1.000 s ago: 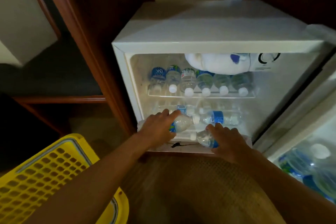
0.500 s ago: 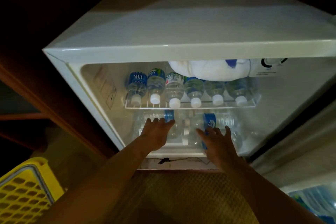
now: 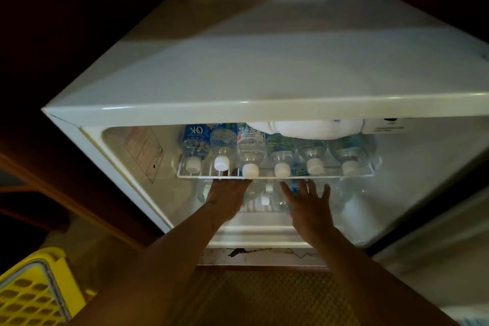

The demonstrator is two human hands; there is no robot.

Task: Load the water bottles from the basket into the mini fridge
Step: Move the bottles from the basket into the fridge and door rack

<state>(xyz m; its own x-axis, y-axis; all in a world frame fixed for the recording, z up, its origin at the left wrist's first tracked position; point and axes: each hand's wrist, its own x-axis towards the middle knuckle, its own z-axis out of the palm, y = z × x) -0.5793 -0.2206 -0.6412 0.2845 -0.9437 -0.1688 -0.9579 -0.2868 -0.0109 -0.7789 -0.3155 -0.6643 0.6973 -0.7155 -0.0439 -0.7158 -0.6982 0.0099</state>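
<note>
- Head view: we see the mini fridge (image 3: 264, 66) open, its wire shelf (image 3: 275, 174) as landmark.
- On the shelf, six water bottles (image 3: 250, 151) lie side by side, caps toward us.
- Below the shelf, more bottles (image 3: 267, 197) lie on the fridge floor.
- Left hand (image 3: 225, 197) reaches under the shelf; its fingers are hidden, so we cannot tell its grip.
- Right hand (image 3: 308, 206) below the shelf, fingers spread apart, flat against the lower bottles.
- The yellow basket (image 3: 31, 291) sits well left of the shelf and nearer to us.
</note>
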